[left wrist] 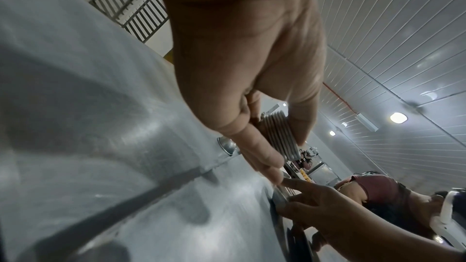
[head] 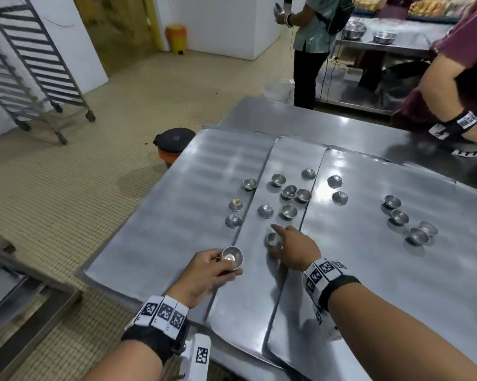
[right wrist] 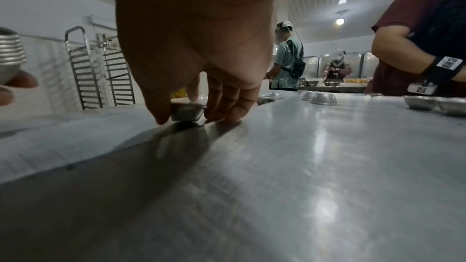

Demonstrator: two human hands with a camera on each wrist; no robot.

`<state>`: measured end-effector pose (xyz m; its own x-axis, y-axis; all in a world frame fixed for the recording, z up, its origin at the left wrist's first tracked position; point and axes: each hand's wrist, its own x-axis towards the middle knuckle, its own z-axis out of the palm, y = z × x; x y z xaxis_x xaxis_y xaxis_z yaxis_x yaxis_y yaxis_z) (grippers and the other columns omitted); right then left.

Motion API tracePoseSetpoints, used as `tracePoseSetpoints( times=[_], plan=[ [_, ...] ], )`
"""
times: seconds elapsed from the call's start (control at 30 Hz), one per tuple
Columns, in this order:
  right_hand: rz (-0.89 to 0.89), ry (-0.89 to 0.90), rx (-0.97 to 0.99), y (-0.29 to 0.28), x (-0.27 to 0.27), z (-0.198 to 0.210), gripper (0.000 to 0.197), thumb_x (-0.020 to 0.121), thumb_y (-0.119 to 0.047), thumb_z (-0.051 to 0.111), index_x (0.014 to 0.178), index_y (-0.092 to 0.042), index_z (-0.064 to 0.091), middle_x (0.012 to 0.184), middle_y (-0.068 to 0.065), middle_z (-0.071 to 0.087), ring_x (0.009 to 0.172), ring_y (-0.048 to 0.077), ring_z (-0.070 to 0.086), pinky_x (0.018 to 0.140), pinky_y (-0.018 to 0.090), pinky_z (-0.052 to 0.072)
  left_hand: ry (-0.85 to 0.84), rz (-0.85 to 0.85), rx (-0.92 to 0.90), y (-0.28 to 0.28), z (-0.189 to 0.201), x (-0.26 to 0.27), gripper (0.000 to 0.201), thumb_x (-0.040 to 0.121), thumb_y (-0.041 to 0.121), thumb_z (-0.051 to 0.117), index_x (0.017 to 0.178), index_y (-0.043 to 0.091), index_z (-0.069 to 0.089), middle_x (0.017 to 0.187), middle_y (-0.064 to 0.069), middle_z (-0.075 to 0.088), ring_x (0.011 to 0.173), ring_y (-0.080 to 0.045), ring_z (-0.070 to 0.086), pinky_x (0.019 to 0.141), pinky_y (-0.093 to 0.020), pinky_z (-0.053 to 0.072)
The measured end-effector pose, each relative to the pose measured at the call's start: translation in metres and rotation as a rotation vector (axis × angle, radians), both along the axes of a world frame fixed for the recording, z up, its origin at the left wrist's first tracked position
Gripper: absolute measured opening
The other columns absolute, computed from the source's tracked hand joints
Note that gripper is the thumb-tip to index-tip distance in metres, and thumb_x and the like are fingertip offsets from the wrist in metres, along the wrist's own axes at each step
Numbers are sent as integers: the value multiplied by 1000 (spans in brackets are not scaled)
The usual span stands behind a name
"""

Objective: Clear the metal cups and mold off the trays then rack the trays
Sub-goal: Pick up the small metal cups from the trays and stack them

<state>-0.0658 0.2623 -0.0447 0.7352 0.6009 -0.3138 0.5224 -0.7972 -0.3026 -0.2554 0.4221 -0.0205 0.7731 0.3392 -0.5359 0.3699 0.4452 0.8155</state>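
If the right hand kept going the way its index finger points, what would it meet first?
Probably the upside-down cup on the middle tray, just beyond the fingertip of the right hand; an upright cup sits beside it, and depth is uncertain.

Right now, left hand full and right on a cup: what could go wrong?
1. The left hand pinches a tall stack of nested cups by its sides; adding one more might tip or spill it.
2. The right hand closes on a cup on the slick middle tray; it may skid away.
3. The trays overlap, so leftover upturned cups could slide when one is lifted.
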Motion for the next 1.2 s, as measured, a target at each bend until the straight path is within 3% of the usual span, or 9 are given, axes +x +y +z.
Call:
tracePoseSetpoints(
  times=[0.1,0.23,0.4,0.53,0.67,0.83,1.0,1.1,1.2],
  plan=[
    [9,28,-30,3,-1,2,50,85,-49,62,132,-37,51,118,1,52,106,27,63,89,40,53,-7,-12,-10,2,-1,6,24,89,1,72,112,-4,68,99,-17,76,101,-31,75,85,-28,61],
    [6,35,-48,-1,-1,5,40,84,-45,64,118,-27,59,103,0,51,100,28,63,77,32,46,-20,-16,-32,1,-3,12,24,90,-1,71,112,-6,68,99,-19,75,101,-33,75,84,-29,61],
    [-20,19,153,-8,-15,22,47,85,-44,69,126,-22,62,121,6,64,109,26,62,86,34,49,-25,103,-150,-3,-6,18,22,98,6,57,110,-10,63,98,-26,74,101,-44,72,99,-49,55],
    [8,15,438,-6,-46,39,61,80,-52,75,133,-26,59,121,-5,64,101,13,64,87,30,51,-37,216,-287,-10,0,23,29,99,18,50,106,-8,63,104,-30,73,103,-50,69,81,-44,62],
    [88,27,438,-3,-69,41,64,79,-53,73,136,-31,56,126,-10,67,111,12,63,92,30,50,-72,215,-327,-19,4,25,40,103,25,41,111,-5,66,97,-22,73,80,-29,68,62,-33,62],
    [86,-11,402,-3,-76,32,66,81,-60,68,140,-38,48,124,-7,69,113,19,63,92,37,51,-128,153,-243,-26,1,23,27,97,8,50,107,-6,70,102,-25,72,84,-28,66,75,-34,60],
    [104,61,420,-10,-75,33,81,77,-69,66,148,-38,41,136,-14,61,117,8,61,94,29,49,-146,86,-135,-24,-4,15,25,96,-2,54,116,-8,68,109,-29,72,96,-34,72,82,-32,59],
    [41,84,397,-15,-54,29,67,86,-62,62,145,-34,46,140,-13,58,112,6,64,92,30,51,-126,129,-143,-17,-8,10,23,92,-3,63,114,-7,69,111,-27,73,101,-33,74,93,-34,58],
    [-42,25,285,-13,-18,21,59,90,-57,58,141,-28,52,139,-7,60,112,15,64,94,34,50,-108,147,-114,-9,-10,4,24,90,-2,68,114,-7,68,114,-27,72,105,-37,73,95,-35,57]
  ],
)
